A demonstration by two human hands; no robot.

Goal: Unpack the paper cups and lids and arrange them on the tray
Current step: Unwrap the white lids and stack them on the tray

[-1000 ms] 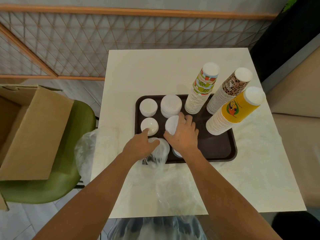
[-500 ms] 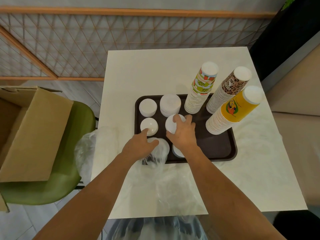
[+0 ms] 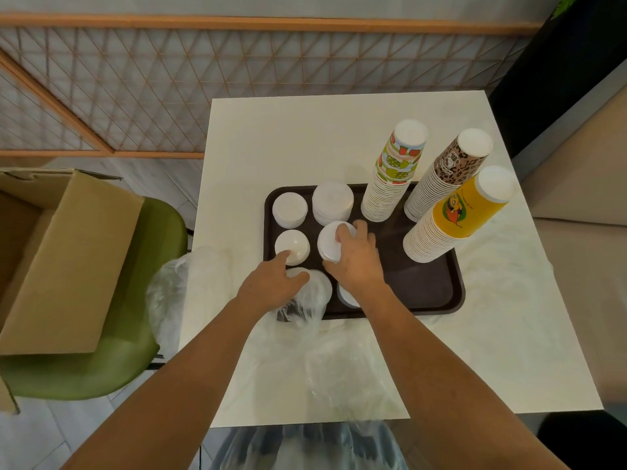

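- Right hand (image 3: 356, 262) curls round a lid stack (image 3: 329, 240), apparently settling it on the tray (image 3: 424, 286).
- Left hand (image 3: 271, 283) holds the bagged lids (image 3: 314, 290) (wrapper on); unwrapping likely comes next.

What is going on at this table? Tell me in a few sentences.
A person is unpacking lids onto a tray. The right hand grips a lid stack mid-tray. The left hand holds a plastic bag with more lids at the tray's near edge. Three cup stacks stand upside down on the tray's right side.
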